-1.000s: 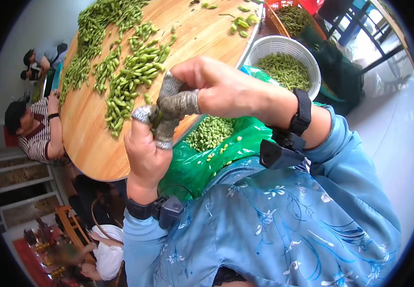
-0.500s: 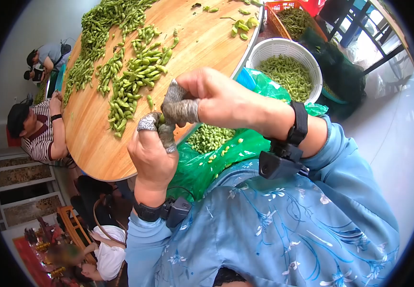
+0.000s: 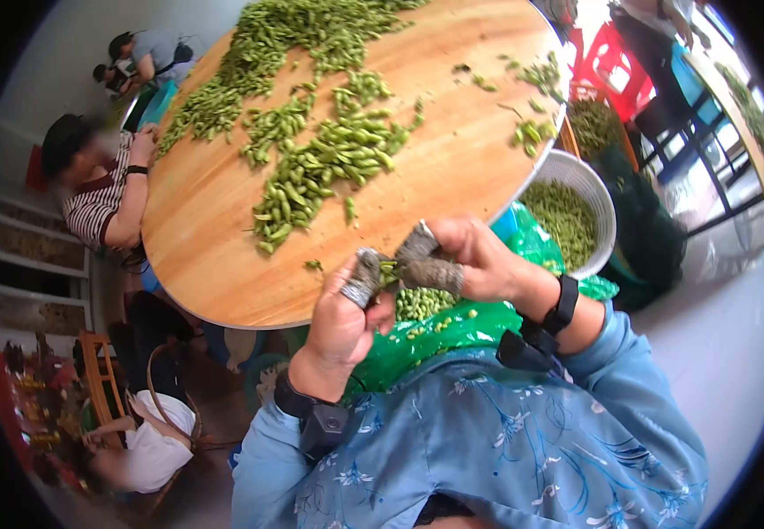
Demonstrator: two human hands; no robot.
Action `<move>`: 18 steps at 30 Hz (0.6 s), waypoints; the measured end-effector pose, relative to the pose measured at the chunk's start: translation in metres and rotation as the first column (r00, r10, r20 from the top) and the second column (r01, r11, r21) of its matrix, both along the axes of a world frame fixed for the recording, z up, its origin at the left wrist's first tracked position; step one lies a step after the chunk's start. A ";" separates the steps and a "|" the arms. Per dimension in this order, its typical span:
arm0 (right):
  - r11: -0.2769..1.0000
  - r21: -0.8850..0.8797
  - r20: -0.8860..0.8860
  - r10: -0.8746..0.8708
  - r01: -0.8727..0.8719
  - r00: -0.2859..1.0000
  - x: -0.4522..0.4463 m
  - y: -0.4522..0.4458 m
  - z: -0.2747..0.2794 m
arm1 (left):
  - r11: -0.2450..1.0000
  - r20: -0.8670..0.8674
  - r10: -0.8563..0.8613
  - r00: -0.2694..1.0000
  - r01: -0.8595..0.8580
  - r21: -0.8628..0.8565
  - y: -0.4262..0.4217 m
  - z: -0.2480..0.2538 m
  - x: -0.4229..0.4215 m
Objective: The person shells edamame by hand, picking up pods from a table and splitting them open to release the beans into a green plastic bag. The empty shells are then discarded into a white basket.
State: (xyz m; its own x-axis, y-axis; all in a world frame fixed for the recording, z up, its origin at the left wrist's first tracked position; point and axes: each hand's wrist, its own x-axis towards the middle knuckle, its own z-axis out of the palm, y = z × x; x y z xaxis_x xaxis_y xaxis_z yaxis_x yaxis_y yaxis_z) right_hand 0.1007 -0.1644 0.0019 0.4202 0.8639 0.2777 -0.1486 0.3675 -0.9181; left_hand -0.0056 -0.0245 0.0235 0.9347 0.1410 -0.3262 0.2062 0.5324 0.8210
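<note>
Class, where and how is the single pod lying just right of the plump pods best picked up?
Pinch the single pod across its middle, probably from the near right: it is slim, lies roughly front to back, and has bare table there, while the plump pods lie to its left and beyond.

You've rm over bare tabletop (image 3: 461,150) betw. ctr pods (image 3: 333,163) & right-hand pods (image 3: 532,134) — white basket (image 3: 605,212) blocks off right edge, co-worker's arm (image 3: 132,196) at left.

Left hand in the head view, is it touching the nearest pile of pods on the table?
Apart. The head view shows it: a strip of bare wooden tabletop lies between the left hand and the pile of pods.
</note>
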 end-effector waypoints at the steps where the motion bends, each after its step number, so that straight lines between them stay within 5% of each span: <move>1: 0.999 -0.023 -0.041 0.024 -0.025 0.999 0.001 0.001 -0.002 | 0.999 -0.024 0.009 1.000 -0.010 -0.042 0.000 0.001 0.001; 5: 0.998 -0.005 -0.250 0.061 -0.064 0.966 0.003 0.007 -0.013 | 0.959 0.061 -0.125 0.990 0.136 -0.248 0.012 -0.006 -0.001; 8: 0.997 -0.067 -0.309 0.009 -0.031 0.951 0.003 0.010 -0.012 | 0.994 0.049 -0.041 0.998 0.045 -0.101 0.009 -0.002 -0.001; 10: 0.993 -0.111 -0.301 -0.006 -0.028 0.954 0.003 0.010 -0.009 | 0.983 0.127 -0.091 0.988 0.110 -0.149 0.016 -0.010 -0.002; 13: 0.980 -0.194 -0.210 -0.079 0.037 0.974 0.001 0.011 -0.004 | 0.921 0.065 -0.088 0.994 0.057 0.385 0.017 -0.011 0.001; 16: 0.938 -0.288 0.023 -0.192 0.191 0.981 -0.006 0.014 0.004 | 0.866 0.194 -0.109 0.975 -0.003 0.500 0.018 -0.017 0.004; 18: 0.919 -0.059 0.649 -0.261 0.390 0.714 -0.007 0.014 0.007 | 0.894 0.140 -0.116 0.983 0.042 0.446 0.022 -0.017 0.004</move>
